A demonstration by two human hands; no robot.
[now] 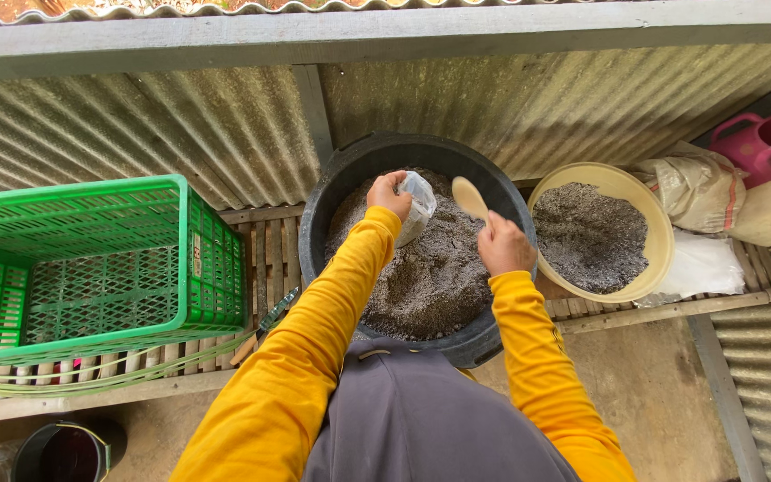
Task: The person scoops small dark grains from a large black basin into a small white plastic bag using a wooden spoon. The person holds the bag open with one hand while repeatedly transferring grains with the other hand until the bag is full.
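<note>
My left hand point(388, 191) grips the mouth of a small clear plastic bag point(418, 209) partly filled with grey grit, held over a large black tub point(336, 183) of the same coarse grey mix. My right hand point(504, 245) holds a pale wooden spoon point(470, 198) by its handle, with the spoon's bowl raised just right of the bag. Both arms wear yellow sleeves.
A green plastic crate point(91, 259) stands left on a slatted wooden bench point(269, 250). A cream basin point(662, 236) of grey grit sits right of the tub, with a tan sack point(696, 187), a white bag point(702, 266) and a pink watering can point(760, 143) beyond. A corrugated metal wall is behind; a dark bucket point(64, 451) is on the floor.
</note>
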